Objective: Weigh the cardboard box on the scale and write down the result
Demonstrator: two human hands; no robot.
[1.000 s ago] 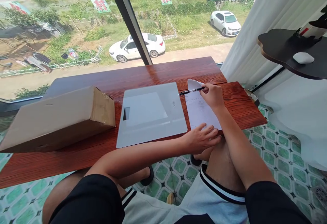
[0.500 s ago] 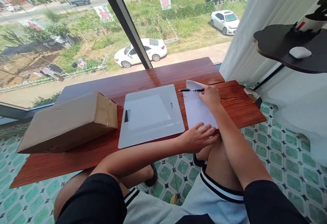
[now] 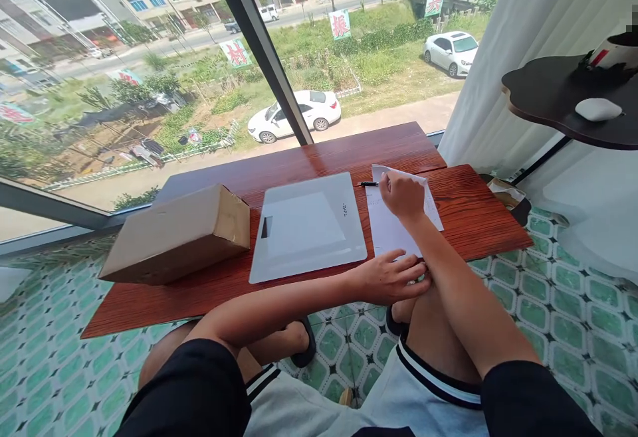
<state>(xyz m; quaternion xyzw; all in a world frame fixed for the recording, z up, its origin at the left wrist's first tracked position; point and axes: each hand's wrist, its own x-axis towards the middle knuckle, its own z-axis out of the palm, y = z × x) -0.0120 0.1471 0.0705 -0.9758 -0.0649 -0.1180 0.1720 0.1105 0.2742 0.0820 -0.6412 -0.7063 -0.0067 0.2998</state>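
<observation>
My right hand (image 3: 403, 196) is closed over a black pen (image 3: 367, 184), whose end sticks out to the left of the fingers. Under that hand lies a sheet of white paper (image 3: 391, 231) with a few lines of small writing, its far edge slightly curled. My left hand (image 3: 391, 279) rests at the paper's near edge with the fingers spread and nothing held. The right forearm passes close beside the left fingertips. Left of the paper, a flat white glass scale (image 3: 306, 228) with a small dark display lies on the dark red wooden table (image 3: 369, 141).
A brown cardboard box (image 3: 174, 231) stands on the table's left side. To the right, a dark wavy-edged shelf (image 3: 553, 91) carries a white rounded object (image 3: 598, 109) and a pot. A window faces the table, with a white curtain (image 3: 478, 105) at its right.
My right hand has moved left along the pen and covers more of it, its fingers more curled. The left hand stays by the paper's near edge. The view has tilted up and turned left.
</observation>
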